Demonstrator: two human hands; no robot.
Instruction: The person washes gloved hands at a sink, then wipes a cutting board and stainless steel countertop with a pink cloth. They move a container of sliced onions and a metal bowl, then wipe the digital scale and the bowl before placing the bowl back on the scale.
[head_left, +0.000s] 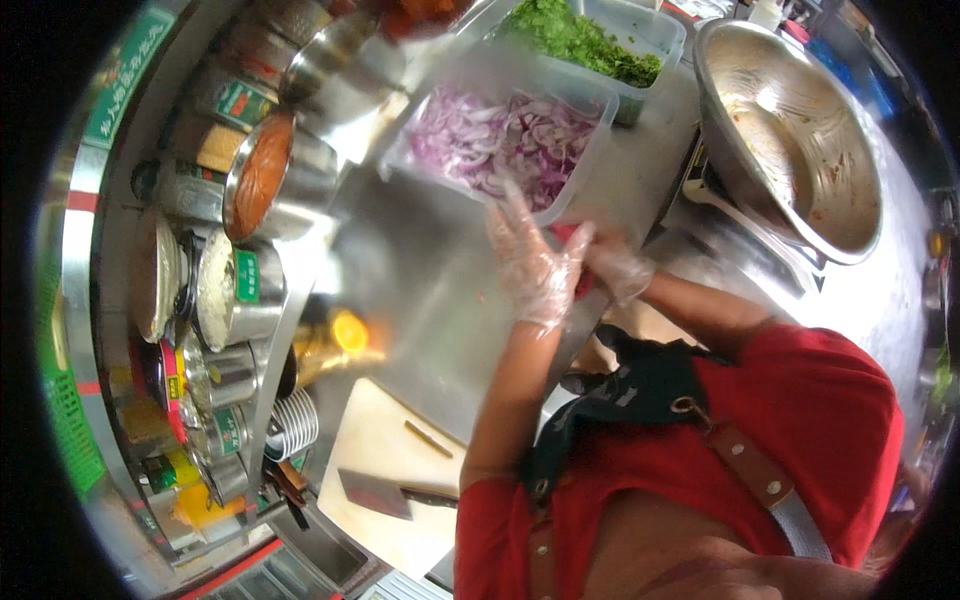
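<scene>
My left hand (531, 262), in a clear plastic glove, is spread with its fingertips blurred at the near rim of a clear plastic tub (564, 202). Sliced red onion (502, 139) fills much of that tub. Just right of it, my right hand (616, 264), also gloved, is partly hidden behind the left hand. A red item (585, 283) shows between the hands; whether the right hand grips it is unclear. Beyond the onion stands another plastic tub (675, 37) with chopped green herbs (581, 45).
A large steel bowl (840, 169) with residue stands at right. On a white cutting board (382, 540) at lower left lies a cleaver (375, 493). The left shelf holds steel containers, one with red-orange paste (262, 176), another with white contents (217, 289). Stacked plates (296, 424) stand below.
</scene>
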